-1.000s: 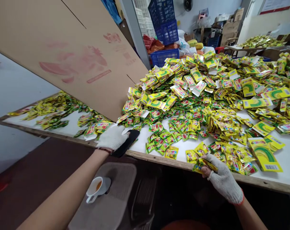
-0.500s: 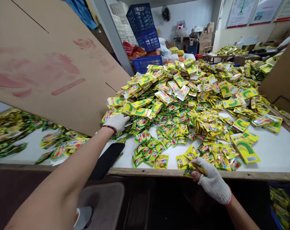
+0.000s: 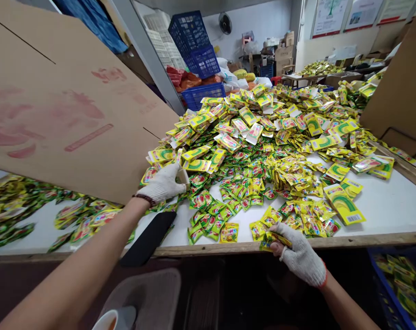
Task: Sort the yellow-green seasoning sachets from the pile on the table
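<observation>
My left hand [image 3: 165,184], in a white glove with a beaded bracelet at the wrist, is closed around a small carton [image 3: 183,178] at the pile's left edge. Mostly hidden by the fingers, the carton shows a pale end. My right hand [image 3: 300,252], in a white glove with bare fingertips, pinches a few yellow sachets [image 3: 268,240] over the table's front edge. Close to it lie loose yellow sachets [image 3: 313,217]. Green sachets [image 3: 211,220] are spread between the hands, and yellow-green cartons [image 3: 197,152] are heaped behind them.
A large cardboard sheet [image 3: 73,105] leans at the left, another cardboard panel [image 3: 396,91] at the right. A black flat object [image 3: 149,238] overhangs the table edge [image 3: 228,249]. Below are a cup [image 3: 117,318] and a blue crate [image 3: 388,293] of sachets. Blue baskets [image 3: 201,59] stand behind.
My left hand has drawn slightly back from the pile, now with a small carton in its grasp. My right hand keeps its sachets in nearly the same place. The view has shifted a little.
</observation>
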`<act>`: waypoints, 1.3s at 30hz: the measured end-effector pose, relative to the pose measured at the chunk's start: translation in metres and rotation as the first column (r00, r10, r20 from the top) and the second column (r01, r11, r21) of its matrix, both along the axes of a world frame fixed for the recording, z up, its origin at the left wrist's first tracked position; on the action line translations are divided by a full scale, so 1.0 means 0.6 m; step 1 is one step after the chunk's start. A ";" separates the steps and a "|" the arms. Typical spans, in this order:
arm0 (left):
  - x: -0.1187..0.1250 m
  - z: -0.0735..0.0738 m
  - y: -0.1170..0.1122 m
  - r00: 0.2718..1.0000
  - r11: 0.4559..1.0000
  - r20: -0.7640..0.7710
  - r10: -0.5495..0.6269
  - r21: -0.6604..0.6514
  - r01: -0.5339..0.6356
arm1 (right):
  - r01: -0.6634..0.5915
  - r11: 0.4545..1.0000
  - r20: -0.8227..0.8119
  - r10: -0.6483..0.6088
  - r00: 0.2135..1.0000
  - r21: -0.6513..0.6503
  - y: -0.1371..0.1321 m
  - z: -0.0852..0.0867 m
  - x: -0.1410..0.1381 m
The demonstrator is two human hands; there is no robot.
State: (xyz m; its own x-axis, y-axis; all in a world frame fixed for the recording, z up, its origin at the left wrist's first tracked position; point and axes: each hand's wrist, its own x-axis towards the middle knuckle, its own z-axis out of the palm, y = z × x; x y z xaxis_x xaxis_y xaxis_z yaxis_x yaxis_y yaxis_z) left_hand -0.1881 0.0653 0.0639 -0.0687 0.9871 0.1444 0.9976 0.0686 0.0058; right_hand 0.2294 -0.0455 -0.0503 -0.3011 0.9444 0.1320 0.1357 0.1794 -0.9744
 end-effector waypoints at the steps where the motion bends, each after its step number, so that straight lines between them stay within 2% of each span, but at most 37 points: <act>1: 0.033 -0.001 -0.013 0.996 0.998 0.087 -0.027 0.064 0.022 | 0.017 1.000 0.008 -0.017 1.000 0.011 0.000 0.002 -0.002; 3: 0.110 -0.017 -0.044 0.961 0.986 0.233 -0.152 0.103 0.131 | 0.058 0.998 0.014 -0.058 0.998 0.026 0.001 0.009 -0.008; 5: 0.191 -0.046 -0.074 0.888 0.946 0.328 -0.323 0.147 0.290 | 0.095 0.995 -0.020 -0.094 0.995 0.007 0.003 0.020 -0.011; 6: 0.229 -0.064 -0.087 0.868 0.928 0.332 -0.371 0.169 0.332 | 0.112 0.994 -0.051 -0.113 0.992 -0.012 0.006 0.027 -0.012; 9: 0.319 -0.115 -0.113 0.844 0.884 0.263 -0.467 0.163 0.438 | 0.200 0.977 -0.149 -0.208 0.967 -0.068 0.018 0.049 -0.009; 11: 0.357 -0.138 -0.122 0.862 0.879 0.190 -0.471 0.185 0.440 | 0.273 0.959 -0.176 -0.282 0.943 -0.075 0.029 0.060 -0.003; 13: 0.381 -0.149 -0.126 0.875 0.865 0.112 -0.471 0.254 0.434 | 0.306 0.951 -0.150 -0.310 0.939 -0.046 0.040 0.066 0.003; 17: 0.403 -0.151 -0.133 0.845 0.773 0.021 -0.535 0.417 0.479 | 0.211 0.965 0.080 -0.225 0.971 0.153 0.050 0.064 0.017; 21: 0.409 -0.148 -0.139 0.804 0.717 -0.031 -0.594 0.433 0.547 | 0.089 0.944 0.363 -0.208 0.908 0.319 0.045 0.071 0.028; 23: 0.412 -0.147 -0.142 0.805 0.718 -0.041 -0.592 0.426 0.550 | 0.024 0.951 0.491 -0.181 0.852 0.309 0.047 0.085 0.032; 26: 0.421 -0.146 -0.144 0.800 0.710 -0.051 -0.598 0.429 0.558 | -0.054 0.980 0.615 -0.076 0.785 0.190 0.059 0.108 0.038; 29: 0.431 -0.147 -0.143 0.794 0.683 -0.060 -0.605 0.472 0.557 | -0.079 0.992 0.633 0.002 0.774 0.094 0.073 0.125 0.040; 32: 0.434 -0.148 -0.139 0.798 0.669 -0.084 -0.596 0.498 0.552 | -0.081 0.988 0.607 -0.016 0.795 0.131 0.078 0.131 0.039; 34: 0.430 -0.149 -0.135 0.799 0.660 -0.107 -0.592 0.505 0.557 | -0.136 0.973 0.567 0.006 0.824 0.186 0.077 0.129 0.039; 37: 0.419 -0.146 -0.131 0.779 0.630 -0.154 -0.608 0.503 0.591 | -0.261 0.950 0.428 0.165 0.888 0.174 0.073 0.121 0.045; 38: 0.417 -0.145 -0.131 0.770 0.622 -0.171 -0.615 0.495 0.607 | -0.249 0.956 0.386 0.172 0.906 0.159 0.073 0.116 0.047; 39: 0.415 -0.144 -0.132 0.764 0.618 -0.184 -0.618 0.486 0.617 | -0.193 0.970 0.368 0.126 0.921 0.150 0.072 0.111 0.048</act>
